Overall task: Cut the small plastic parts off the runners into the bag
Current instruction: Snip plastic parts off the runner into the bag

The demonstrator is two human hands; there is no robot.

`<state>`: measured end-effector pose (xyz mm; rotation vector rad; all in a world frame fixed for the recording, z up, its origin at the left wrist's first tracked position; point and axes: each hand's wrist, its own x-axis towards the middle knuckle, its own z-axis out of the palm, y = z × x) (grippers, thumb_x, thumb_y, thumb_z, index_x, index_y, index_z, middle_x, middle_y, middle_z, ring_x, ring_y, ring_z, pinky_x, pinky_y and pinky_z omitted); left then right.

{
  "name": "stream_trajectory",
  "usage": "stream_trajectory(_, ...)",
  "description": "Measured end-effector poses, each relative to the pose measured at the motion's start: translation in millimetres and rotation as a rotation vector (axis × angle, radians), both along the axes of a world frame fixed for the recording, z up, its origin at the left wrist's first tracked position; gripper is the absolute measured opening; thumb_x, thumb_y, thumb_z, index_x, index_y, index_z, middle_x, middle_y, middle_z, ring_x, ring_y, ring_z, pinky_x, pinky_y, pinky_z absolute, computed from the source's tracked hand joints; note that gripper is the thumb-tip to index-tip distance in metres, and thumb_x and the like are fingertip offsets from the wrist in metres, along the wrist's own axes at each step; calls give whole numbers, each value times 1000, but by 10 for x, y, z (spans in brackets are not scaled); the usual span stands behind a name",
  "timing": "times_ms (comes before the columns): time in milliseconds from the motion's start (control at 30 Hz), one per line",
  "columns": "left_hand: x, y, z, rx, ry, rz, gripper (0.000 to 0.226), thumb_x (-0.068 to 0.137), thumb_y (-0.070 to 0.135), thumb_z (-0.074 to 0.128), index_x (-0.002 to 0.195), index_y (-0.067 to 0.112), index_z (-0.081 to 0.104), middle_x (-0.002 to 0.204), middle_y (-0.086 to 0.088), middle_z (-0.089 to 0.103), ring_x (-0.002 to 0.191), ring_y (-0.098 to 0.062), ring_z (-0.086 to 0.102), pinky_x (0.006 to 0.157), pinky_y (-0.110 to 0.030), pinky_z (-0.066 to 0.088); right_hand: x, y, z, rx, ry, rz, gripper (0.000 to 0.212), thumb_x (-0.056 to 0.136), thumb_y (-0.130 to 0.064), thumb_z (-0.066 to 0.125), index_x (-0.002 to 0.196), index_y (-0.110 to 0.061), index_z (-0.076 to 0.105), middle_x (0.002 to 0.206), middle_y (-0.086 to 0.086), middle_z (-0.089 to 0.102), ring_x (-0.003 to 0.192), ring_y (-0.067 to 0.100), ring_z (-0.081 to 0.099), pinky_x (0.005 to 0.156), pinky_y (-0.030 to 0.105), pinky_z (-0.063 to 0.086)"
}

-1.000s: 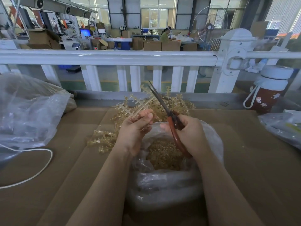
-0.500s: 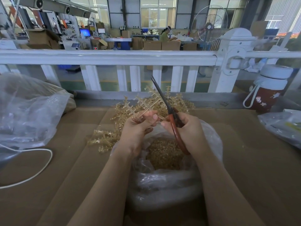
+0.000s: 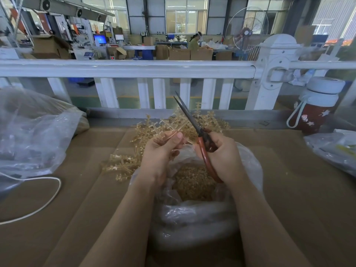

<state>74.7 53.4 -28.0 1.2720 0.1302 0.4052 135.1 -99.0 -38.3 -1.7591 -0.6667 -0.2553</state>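
While the left hand [image 3: 159,149] pinches a translucent amber plastic runner [image 3: 169,125] above the clear plastic bag [image 3: 248,162] on the worktop, the right hand [image 3: 221,151] grips red-handled scissors [image 3: 194,124], blades slightly parted; snipping the next part seems due.

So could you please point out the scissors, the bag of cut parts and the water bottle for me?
scissors [image 3: 189,116], head view, on the dark blades.
bag of cut parts [image 3: 194,214], head view, on its rolled clear front rim.
water bottle [image 3: 313,117], head view, on its red body.
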Motion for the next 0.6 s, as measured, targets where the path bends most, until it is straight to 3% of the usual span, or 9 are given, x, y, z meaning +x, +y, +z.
stream_trajectory(133,4,38,-20,-34,-39,25,13,78,24,75,86,14,74,73,3,69,68,-8,61,68,-21,48,25,-47,-12,-121,35,-57,17,73,-52,82,78,-46,68,78,-28,69,76,-6,65,63,18,47)
stream_trajectory(267,-22,46,3,-99,-81,13,8,88,13,69,82,14,74,72,0,64,66,-10,55,70,-23,48,31,-98,-41,-337,-63,-189,42,61,-85,63,83,-49,58,83,-38,64,78,-11,60,61,15,41)
stream_trajectory(367,-20,20,26,-122,-104,28,24,90,8,64,71,19,74,66,2,63,64,-11,53,73,-27,45,29,-97,-66,-443,-133,-197,54,64,-88,62,94,-44,57,84,-29,63,82,-11,57,62,11,38)
stream_trajectory(533,-12,21,23,-110,-112,55,15,94,2,58,88,10,71,65,4,63,64,-8,55,69,-21,47,31,-107,-70,-489,-212,-225,55,69,-84,63,97,-37,58,87,-24,62,79,-9,53,61,9,36)
stream_trajectory(600,-3,27,7,-76,-122,65,20,94,2,59,85,14,73,67,4,64,65,-7,55,68,-20,48,25,-107,-72,-495,-228,-237,53,71,-82,64,96,-36,59,86,-22,63,79,-9,54,60,7,35)
